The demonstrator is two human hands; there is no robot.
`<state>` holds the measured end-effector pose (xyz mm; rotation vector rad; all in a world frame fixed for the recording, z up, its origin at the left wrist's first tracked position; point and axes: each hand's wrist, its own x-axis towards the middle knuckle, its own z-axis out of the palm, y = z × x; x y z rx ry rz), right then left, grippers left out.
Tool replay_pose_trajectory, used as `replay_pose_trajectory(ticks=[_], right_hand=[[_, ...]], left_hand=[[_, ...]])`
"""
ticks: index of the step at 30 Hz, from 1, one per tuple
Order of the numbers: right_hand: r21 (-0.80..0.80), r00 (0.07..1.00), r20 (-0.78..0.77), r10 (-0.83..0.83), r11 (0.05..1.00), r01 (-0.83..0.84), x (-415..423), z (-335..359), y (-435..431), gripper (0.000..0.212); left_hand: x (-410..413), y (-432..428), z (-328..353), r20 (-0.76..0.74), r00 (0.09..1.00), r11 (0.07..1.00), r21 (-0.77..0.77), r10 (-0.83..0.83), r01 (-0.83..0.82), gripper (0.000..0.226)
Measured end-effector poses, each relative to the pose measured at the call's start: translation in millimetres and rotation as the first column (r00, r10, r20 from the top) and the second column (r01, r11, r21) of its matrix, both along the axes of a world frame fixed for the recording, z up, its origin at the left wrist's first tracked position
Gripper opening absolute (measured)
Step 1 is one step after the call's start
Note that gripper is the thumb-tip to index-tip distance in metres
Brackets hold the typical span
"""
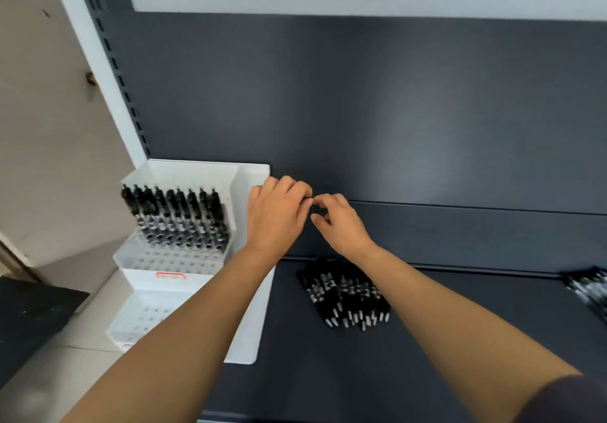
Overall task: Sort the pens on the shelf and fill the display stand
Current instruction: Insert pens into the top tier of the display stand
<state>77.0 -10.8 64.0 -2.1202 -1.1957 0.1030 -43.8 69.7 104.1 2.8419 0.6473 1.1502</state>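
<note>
A white tiered display stand [197,173] stands at the shelf's left end. Its back row holds several upright black pens [177,215], and the two lower tiers show open holes. A loose pile of black pens [345,294] lies on the dark shelf [328,373], below my wrists. My left hand [276,215] and my right hand [341,222] meet above the shelf, just right of the stand. Their fingertips pinch a short dark pen end [310,198] between them; the rest of that pen is hidden.
More black pens [588,288] lie blurred at the shelf's right edge. A dark back panel [361,110] rises behind the shelf, with a slotted upright [121,84] at its left. Left of the stand are a beige wall and a dark surface [29,311].
</note>
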Motion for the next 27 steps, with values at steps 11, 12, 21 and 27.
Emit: replay_pose_trajectory(ticks=[11,12,21,27], right_hand=[[-0.257,0.987,-0.127,-0.096,0.964,0.061,108,-68,-119,0.023],[-0.298,0.985,-0.143,-0.098,0.953,0.052,114,-75,-125,0.023],[-0.502,0.955,-0.285,-0.082,0.861,-0.076,128,-118,-133,0.025],[-0.611,0.970,-0.208,-0.124,0.791,-0.030,127,-123,-126,0.023]], left_hand=[[96,-88,-93,-0.335,0.939,0.973,-0.231,-0.080,0.000,0.018],[100,-92,-101,-0.378,0.922,0.967,-0.255,-0.086,-0.015,0.019],[128,-102,-146,-0.652,0.732,0.922,-0.377,-0.196,-0.088,0.034],[147,-102,-158,-0.684,0.709,0.951,-0.302,-0.171,-0.063,0.039]])
